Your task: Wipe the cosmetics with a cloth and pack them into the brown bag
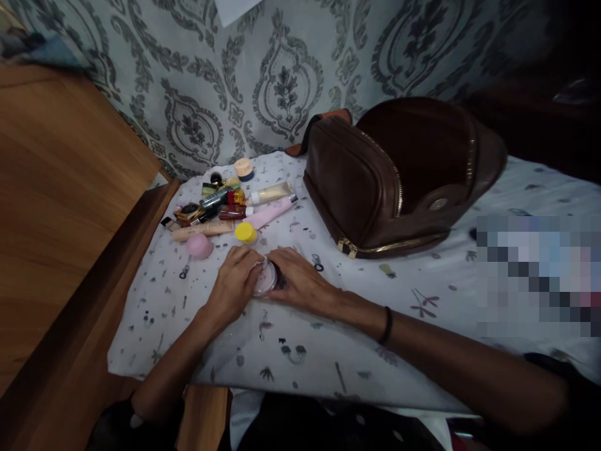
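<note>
A small round cosmetic jar (265,280) with a clear rim and a pale pink top or inside sits between my two hands, low over the cloth. The fingers of my left hand (235,275) are curled against its left and far rim, where a bit of something clear or whitish shows. From the right, my right hand (303,283) wraps around the jar's dark side. Just beyond my hands stand a yellow cap (246,233) and a pink makeup sponge (200,246). A pink tube (270,213) and a beige tube (201,230) lie behind them.
An unzipped brown bag (375,188) stands at the back right. More cosmetics, including a dark red bottle (233,212), a cream tube (272,192) and a peach-lidded jar (243,168), are gathered at the back left. A patterned cloth (319,357) covers the surface; wooden furniture (70,188) borders it left.
</note>
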